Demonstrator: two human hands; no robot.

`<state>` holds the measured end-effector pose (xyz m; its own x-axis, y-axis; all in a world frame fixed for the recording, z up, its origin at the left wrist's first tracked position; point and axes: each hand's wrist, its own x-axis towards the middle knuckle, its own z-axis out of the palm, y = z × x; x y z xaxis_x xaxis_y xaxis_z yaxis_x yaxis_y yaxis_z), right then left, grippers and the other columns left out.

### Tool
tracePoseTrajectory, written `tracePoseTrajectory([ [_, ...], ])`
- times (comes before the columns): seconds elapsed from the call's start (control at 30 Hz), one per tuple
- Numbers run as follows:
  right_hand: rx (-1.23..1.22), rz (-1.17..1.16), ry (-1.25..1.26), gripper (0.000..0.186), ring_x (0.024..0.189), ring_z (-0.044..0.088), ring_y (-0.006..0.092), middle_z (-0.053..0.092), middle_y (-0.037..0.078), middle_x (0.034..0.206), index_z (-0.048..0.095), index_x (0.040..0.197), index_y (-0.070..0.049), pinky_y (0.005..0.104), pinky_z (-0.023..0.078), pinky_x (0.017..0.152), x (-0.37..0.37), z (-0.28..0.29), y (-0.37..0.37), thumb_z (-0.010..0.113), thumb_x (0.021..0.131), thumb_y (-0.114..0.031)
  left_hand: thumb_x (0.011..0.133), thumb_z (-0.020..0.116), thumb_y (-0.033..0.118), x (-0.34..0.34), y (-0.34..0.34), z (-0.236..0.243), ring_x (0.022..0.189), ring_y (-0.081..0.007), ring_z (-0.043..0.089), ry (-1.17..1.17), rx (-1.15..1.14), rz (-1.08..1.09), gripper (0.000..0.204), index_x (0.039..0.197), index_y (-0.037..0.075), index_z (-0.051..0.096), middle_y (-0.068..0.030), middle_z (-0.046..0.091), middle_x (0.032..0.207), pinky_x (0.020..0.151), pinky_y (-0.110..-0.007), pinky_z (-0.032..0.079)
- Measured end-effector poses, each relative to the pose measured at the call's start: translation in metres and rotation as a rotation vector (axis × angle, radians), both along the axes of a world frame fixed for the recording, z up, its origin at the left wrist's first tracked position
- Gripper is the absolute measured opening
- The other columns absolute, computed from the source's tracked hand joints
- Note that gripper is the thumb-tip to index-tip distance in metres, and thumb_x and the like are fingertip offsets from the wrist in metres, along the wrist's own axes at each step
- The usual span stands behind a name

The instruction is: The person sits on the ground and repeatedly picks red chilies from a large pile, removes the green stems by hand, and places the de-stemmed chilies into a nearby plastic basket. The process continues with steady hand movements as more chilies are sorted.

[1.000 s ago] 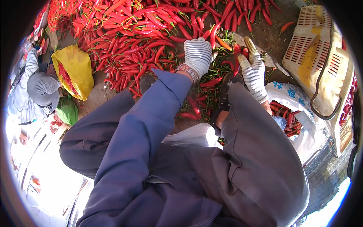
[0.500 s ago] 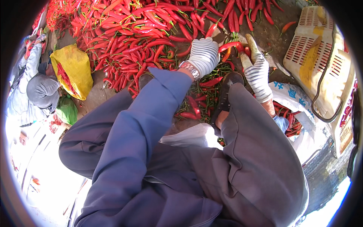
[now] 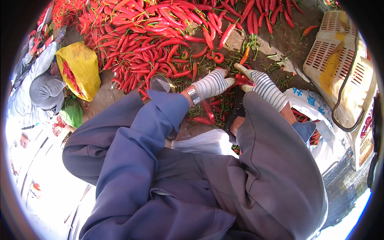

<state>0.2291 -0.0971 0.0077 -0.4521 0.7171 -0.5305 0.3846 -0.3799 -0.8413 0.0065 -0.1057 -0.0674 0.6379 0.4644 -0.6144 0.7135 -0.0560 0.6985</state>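
Observation:
Both my hands wear striped white work gloves and meet just above my right shoe. My right hand is closed around red chili peppers, thumb and forefinger on either side of them. Close by on the left, my left hand has its fingers drawn together at the peppers' other end; what they pinch, if anything, is hidden. Below the hands, loose green stems and a few red chilies lie on the ground between my feet. A large heap of red chilies spreads in front of me.
At right stands a cream plastic crate with a dark handle, beside a white printed sack holding chilies. A white sack lies between my legs. At left, a co-worker in a grey hood sits by a yellow bag with chilies.
Both hands have drawn back toward me and closer together. The left has left the heap's edge, and the right has turned inward with the chilies in its grip.

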Motion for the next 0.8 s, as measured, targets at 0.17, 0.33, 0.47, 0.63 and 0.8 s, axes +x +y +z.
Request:
tracePoseTrajectory([
  [0.17, 0.024, 0.046, -0.011, 0.047, 0.101, 0.064, 0.012, 0.072, 0.011, 0.109, 0.063, 0.13, -0.004, 0.0269, 0.048, 0.094, -0.005, 0.005, -0.003, 0.059, 0.084, 0.004, 0.094, 0.054, 0.017, 0.008, -0.004, 0.003, 0.094, -0.0316, 0.068, -0.164, -0.296, 0.387, 0.03, 0.117, 0.002, 0.066, -0.0202, 0.071, 0.098, 0.085, -0.04, 0.052],
  [0.33, 0.015, 0.051, -0.004, 0.046, 0.101, 0.064, 0.0123, 0.072, 0.011, 0.11, 0.064, 0.129, -0.005, 0.0269, 0.049, 0.094, -0.004, 0.005, -0.006, 0.06, 0.084, 0.004, 0.096, 0.053, 0.018, 0.014, -0.007, 0.019, 0.097, -0.0263, 0.068, -0.105, -0.195, 0.341, 0.031, 0.12, 0.002, 0.065, -0.0178, 0.072, 0.101, 0.087, -0.038, 0.052],
  [0.47, 0.012, 0.014, 0.0, 0.046, 0.101, 0.064, 0.0125, 0.073, 0.011, 0.11, 0.064, 0.129, -0.005, 0.027, 0.049, 0.094, 0.001, 0.001, -0.01, 0.06, 0.084, 0.004, 0.098, 0.052, 0.021, 0.02, 0.002, 0.032, 0.091, -0.0271, 0.068, -0.211, -0.222, 0.359, 0.032, 0.118, 0.0, 0.065, -0.0165, 0.072, 0.097, 0.083, -0.04, 0.051],
  [0.63, -0.084, -0.285, 0.055, 0.04, 0.1, 0.063, 0.011, 0.071, 0.004, 0.109, 0.068, 0.124, -0.008, 0.027, 0.051, 0.09, 0.005, -0.008, -0.012, 0.063, 0.086, 0.004, 0.102, 0.051, 0.032, 0.022, 0.019, 0.052, 0.08, -0.0137, 0.059, -0.423, -0.537, 0.643, 0.036, 0.11, 0.0, 0.065, -0.0034, 0.064, 0.086, 0.075, -0.031, 0.049],
  [0.8, 0.008, -0.624, 0.38, 0.039, 0.101, 0.062, 0.0124, 0.069, 0.005, 0.112, 0.063, 0.126, -0.005, 0.0303, 0.05, 0.094, 0.003, -0.02, -0.015, 0.069, 0.087, 0.001, 0.102, 0.053, 0.037, 0.014, 0.027, 0.059, 0.088, -0.0101, 0.057, -0.678, -0.873, 0.77, 0.037, 0.107, 0.003, 0.066, -0.0015, 0.062, 0.089, 0.083, -0.029, 0.049],
])
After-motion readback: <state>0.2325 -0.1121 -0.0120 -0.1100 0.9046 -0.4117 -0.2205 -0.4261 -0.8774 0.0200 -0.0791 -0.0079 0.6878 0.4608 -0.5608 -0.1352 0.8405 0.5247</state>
